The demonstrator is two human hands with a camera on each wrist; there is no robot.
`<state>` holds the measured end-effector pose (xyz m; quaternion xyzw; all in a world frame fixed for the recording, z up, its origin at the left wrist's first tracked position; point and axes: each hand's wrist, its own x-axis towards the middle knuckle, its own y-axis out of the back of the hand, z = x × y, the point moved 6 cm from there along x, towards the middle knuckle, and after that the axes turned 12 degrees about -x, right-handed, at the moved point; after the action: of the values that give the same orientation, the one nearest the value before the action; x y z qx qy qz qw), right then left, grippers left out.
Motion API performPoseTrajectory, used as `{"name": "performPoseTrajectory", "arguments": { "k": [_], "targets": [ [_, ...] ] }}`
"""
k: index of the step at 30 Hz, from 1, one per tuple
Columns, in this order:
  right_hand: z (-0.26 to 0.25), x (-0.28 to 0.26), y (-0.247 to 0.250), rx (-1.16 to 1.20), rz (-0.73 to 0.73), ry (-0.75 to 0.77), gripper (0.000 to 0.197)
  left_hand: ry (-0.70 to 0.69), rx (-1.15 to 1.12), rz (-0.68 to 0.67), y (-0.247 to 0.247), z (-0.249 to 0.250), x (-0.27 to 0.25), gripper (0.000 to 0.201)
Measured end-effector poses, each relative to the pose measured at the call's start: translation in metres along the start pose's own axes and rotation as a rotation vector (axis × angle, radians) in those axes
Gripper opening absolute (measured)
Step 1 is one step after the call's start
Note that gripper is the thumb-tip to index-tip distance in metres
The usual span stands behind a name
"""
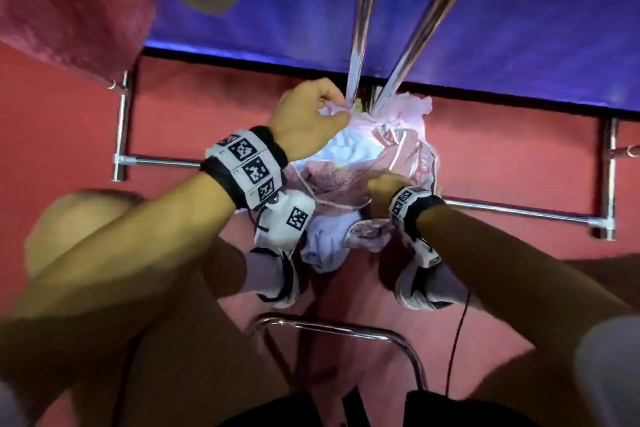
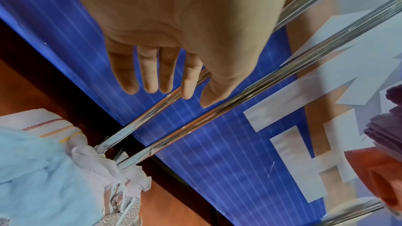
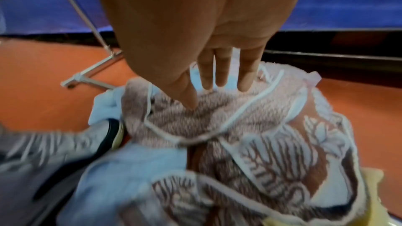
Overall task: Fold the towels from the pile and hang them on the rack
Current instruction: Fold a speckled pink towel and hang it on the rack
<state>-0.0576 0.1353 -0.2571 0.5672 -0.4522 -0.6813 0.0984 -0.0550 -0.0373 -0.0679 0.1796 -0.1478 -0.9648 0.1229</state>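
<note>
Both hands are already down in the pile (image 1: pixel 360 163) on the floor between your feet — right hand (image 1: pixel 382 185), nearer you, has relaxed fingers (image 3: pixel 219 68) resting on the brownish towel (image 3: pixel 206 118). Left hand (image 1: pixel 308 114) looks pinched on a pale edge in the head view, but its wrist view shows straight fingers, so I can't tell. Rack rails (image 1: pixel 408 28) run up and away just past it.

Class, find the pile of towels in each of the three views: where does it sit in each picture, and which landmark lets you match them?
Head: pile of towels at centre, between both hands.
Left wrist: bottom-left corner, below the fingers.
Right wrist: fills the lower half, under the fingertips.
Shared landmark: the chrome rack poles against the blue banner.
</note>
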Motion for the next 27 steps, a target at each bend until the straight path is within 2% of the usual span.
{"name": "performPoseTrajectory", "arguments": {
  "k": [2, 4, 8, 10, 13, 14, 15, 17, 19, 22, 25, 27],
  "targets": [
    [-0.009, 0.007, -0.038, -0.120, -0.062, 0.049, 0.046, 0.002, 0.004, -0.007, -0.001, -0.005, 0.002, 0.016],
    [-0.013, 0.007, -0.066, -0.269, -0.069, 0.079, 0.039, 0.006, 0.012, -0.003, -0.002, -0.006, 0.005, 0.020],
    [-0.011, 0.007, -0.107, -0.324, -0.111, 0.041, 0.028, 0.020, 0.008, -0.018, -0.008, -0.009, 0.010, 0.024],
    [-0.011, 0.008, -0.114, -0.362, -0.117, 0.060, 0.036, 0.024, 0.005, -0.019, -0.011, -0.010, 0.012, 0.023],
    [-0.018, 0.010, -0.095, -0.283, -0.014, 0.140, 0.070, 0.046, -0.003, -0.035, -0.014, -0.011, 0.013, 0.016],
    [-0.018, 0.011, -0.087, -0.272, 0.024, 0.137, 0.073, 0.048, 0.003, -0.041, -0.015, -0.012, 0.013, 0.013],
    [-0.018, 0.011, -0.077, -0.263, 0.076, 0.127, 0.064, 0.044, 0.008, -0.047, -0.015, -0.012, 0.013, 0.013],
    [-0.018, 0.011, -0.059, -0.135, 0.158, 0.090, 0.031, 0.036, 0.009, -0.053, -0.016, -0.011, 0.011, 0.013],
    [-0.017, 0.011, -0.048, 0.034, 0.234, 0.097, 0.026, 0.055, 0.042, -0.066, -0.016, -0.014, 0.011, 0.015],
    [-0.008, -0.005, -0.006, 0.370, 0.447, 0.063, 0.009, 0.078, 0.123, -0.116, -0.014, -0.020, 0.009, 0.027],
    [0.008, -0.033, 0.046, 0.643, 0.571, -0.008, 0.016, 0.065, 0.145, -0.189, -0.015, -0.017, 0.006, 0.048],
    [0.014, -0.057, 0.082, 0.714, 0.697, -0.025, 0.022, 0.101, 0.106, -0.269, -0.019, -0.021, 0.003, 0.067]
  ]
}}
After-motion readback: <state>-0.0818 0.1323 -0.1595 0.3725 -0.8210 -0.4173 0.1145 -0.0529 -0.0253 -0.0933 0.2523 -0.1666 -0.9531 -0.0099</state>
